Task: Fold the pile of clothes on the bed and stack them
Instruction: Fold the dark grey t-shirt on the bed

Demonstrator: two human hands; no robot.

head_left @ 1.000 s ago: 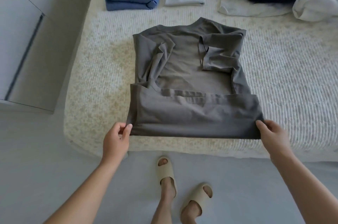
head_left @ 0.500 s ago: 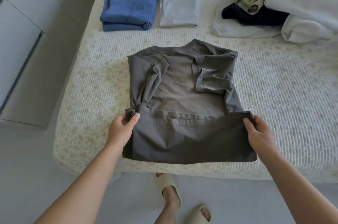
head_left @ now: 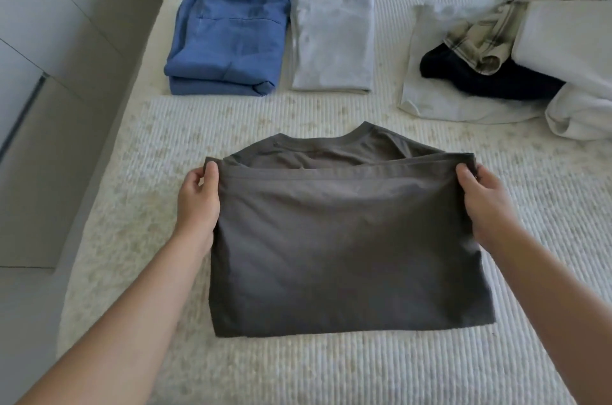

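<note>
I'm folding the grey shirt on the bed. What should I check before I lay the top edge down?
1. Both corners held: ok. The left hand and right hand each pinch a corner of the grey shirt.
2. Hem level: ok, it runs nearly straight between the hands.
3. Sleeves tucked inside: cannot tell, the folded layer hides them.
4. Collar lined up with the hem: not ok yet, it pokes out beyond the hem.
5. Room on the bed beyond the shirt: ok, the blue folded clothes and pale folded shirt lie apart from it.
</note>
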